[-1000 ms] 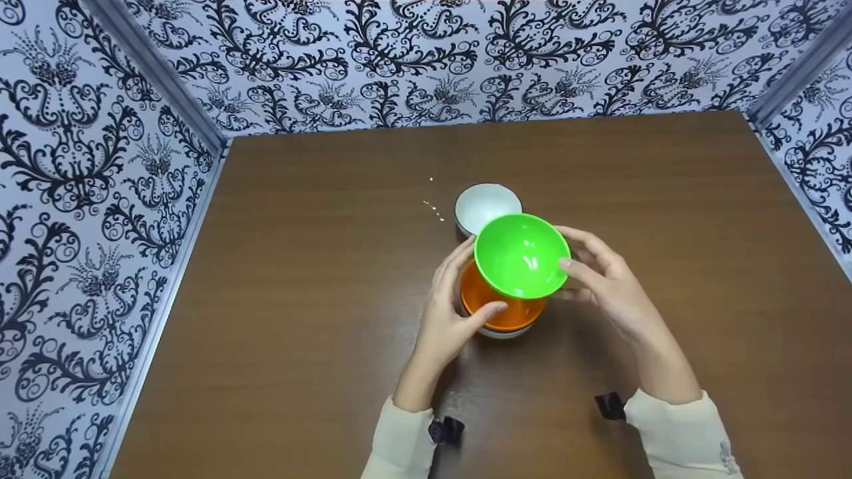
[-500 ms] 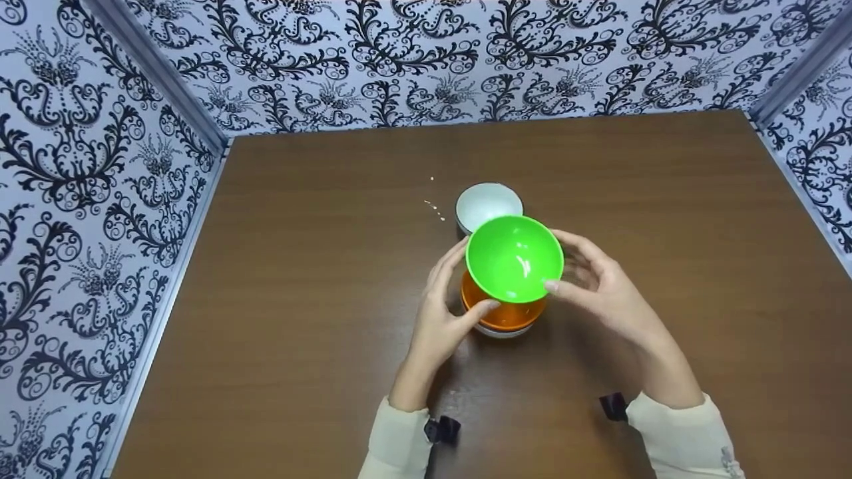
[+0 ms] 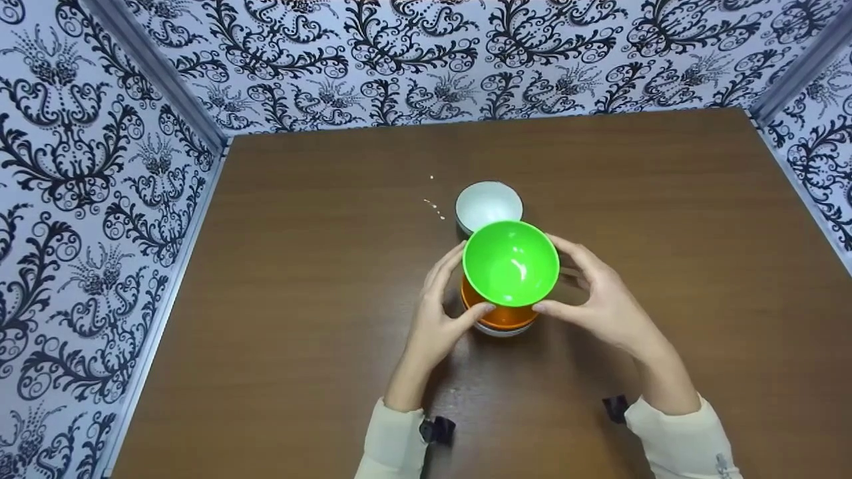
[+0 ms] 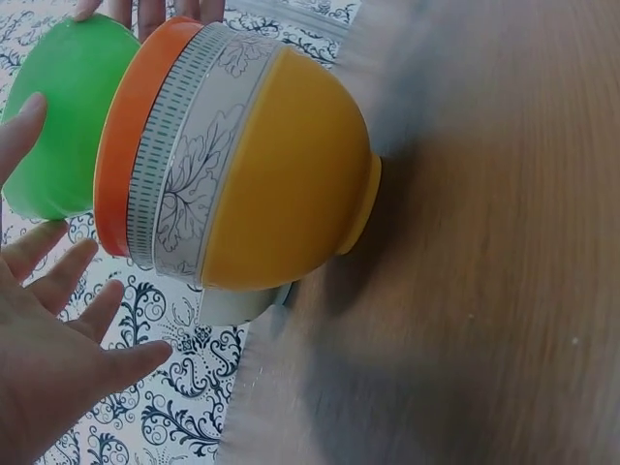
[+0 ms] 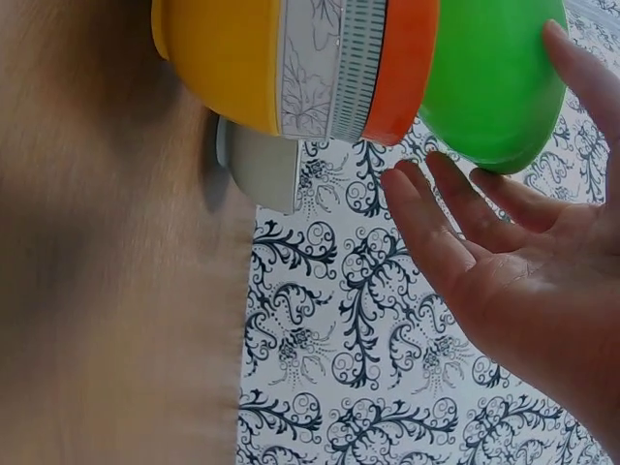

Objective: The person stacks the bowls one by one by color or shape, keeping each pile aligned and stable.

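Note:
Between both hands a green bowl [image 3: 511,263] is held up, its mouth facing up, over a stack of nested bowls. My left hand [image 3: 436,326] grips its left side, thumb at the near rim; my right hand [image 3: 609,306] grips its right side likewise. Topmost in the stack is an orange bowl [image 4: 134,131], partly covered by the green one in the head view. Below it show a green-dashed rim [image 4: 163,145] and a yellow bowl [image 4: 300,174] with a leaf-patterned band. In both wrist views a gap separates the green bowl's base from the stack's table end.
A small white bowl [image 3: 489,205] stands just behind the stack on the brown wooden table [image 3: 319,279]. Small pale crumbs [image 3: 436,210] lie to its left. Patterned panels [image 3: 426,60] rise along the back and both sides.
The green bowl has shifted a little left and nearer, more squarely over the orange bowl. My right hand moved along with it, its thumb sliding to the near rim. The stack stays put.

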`<state>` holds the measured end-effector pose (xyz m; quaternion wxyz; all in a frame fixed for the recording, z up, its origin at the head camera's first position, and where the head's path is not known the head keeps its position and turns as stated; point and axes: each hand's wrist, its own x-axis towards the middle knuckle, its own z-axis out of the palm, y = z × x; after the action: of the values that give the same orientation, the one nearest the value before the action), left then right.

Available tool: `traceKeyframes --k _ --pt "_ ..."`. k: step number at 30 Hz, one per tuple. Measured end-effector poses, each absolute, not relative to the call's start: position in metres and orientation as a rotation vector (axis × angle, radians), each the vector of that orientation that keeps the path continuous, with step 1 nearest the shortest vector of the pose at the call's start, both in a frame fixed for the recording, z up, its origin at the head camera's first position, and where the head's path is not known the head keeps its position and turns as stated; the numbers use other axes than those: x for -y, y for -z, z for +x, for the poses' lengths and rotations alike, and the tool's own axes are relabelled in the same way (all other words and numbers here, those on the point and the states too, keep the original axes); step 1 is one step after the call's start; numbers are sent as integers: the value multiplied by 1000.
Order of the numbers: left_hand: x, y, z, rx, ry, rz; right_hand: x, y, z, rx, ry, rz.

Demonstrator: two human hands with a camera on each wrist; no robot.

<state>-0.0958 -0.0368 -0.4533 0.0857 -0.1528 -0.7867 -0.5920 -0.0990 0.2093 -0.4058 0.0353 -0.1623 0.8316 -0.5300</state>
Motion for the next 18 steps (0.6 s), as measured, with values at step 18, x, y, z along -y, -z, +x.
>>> traceKeyframes --k 18 --pt "39 461 -94 2417 1747 -435 -209 414 -97 -2594 1561 -479"
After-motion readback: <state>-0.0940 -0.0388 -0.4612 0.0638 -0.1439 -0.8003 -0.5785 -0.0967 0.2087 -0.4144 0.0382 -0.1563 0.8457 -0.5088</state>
